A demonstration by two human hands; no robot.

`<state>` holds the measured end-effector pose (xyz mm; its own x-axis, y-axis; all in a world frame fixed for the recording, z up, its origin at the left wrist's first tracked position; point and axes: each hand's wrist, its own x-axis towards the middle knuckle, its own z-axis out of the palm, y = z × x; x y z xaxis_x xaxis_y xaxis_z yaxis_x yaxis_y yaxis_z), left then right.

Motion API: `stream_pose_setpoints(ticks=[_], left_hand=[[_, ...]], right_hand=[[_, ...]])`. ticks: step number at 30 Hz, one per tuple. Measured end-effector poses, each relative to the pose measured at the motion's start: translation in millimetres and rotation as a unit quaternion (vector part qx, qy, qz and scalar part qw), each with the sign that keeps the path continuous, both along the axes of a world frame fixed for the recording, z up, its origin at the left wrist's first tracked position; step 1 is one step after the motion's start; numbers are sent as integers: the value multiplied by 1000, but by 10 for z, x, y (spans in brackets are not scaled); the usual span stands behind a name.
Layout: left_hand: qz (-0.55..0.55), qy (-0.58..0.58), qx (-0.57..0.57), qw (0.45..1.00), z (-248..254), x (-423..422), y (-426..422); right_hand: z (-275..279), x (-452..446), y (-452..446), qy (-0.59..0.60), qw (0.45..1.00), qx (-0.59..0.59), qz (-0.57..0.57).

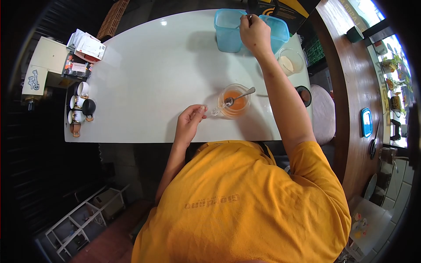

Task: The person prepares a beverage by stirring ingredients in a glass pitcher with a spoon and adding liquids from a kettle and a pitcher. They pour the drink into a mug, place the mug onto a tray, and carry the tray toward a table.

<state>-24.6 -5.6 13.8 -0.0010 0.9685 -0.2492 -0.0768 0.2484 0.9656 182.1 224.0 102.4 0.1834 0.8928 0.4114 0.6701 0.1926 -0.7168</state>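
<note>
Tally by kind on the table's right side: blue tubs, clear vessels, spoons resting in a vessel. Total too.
Blue tubs: 2 (left tub, right tub)
Clear vessels: 2 (mug, cup)
Spoons: 1 (spoon in mug)
Total: 5

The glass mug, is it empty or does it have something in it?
It has something in it: orange liquid shows through the clear glass mug, and a spoon leans inside.
</note>
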Motion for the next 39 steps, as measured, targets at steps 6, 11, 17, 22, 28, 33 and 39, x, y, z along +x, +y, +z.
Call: stream_pose_setpoints(ticks=[6, 11, 17, 22, 28, 33, 39], left_hand=[[-4, 6, -7, 1000, -4, -1, 12], [-25, -10, 18, 999, 25, 13, 27], [-91, 4, 15, 996, -80, 62, 52], [-92, -13, 15, 996, -29, 121, 45], [-66, 4, 16, 998, -7, 43, 0], [-47, -21, 7, 999, 20, 10, 0], [-46, -19, 7, 999, 35, 9, 13]], right_hand=[[132, 151, -129, 95, 995, -8, -34], [134, 336, -165, 186, 981, 35, -43], [247, 352, -182, 128, 990, 35, -54], [146, 148, -40, 26, 999, 9, -23], [61, -41, 34, -43, 996, -52, -61], [46, -112, 49, -62, 995, -57, -57], [24, -114, 56, -54, 996, -50, -48]])
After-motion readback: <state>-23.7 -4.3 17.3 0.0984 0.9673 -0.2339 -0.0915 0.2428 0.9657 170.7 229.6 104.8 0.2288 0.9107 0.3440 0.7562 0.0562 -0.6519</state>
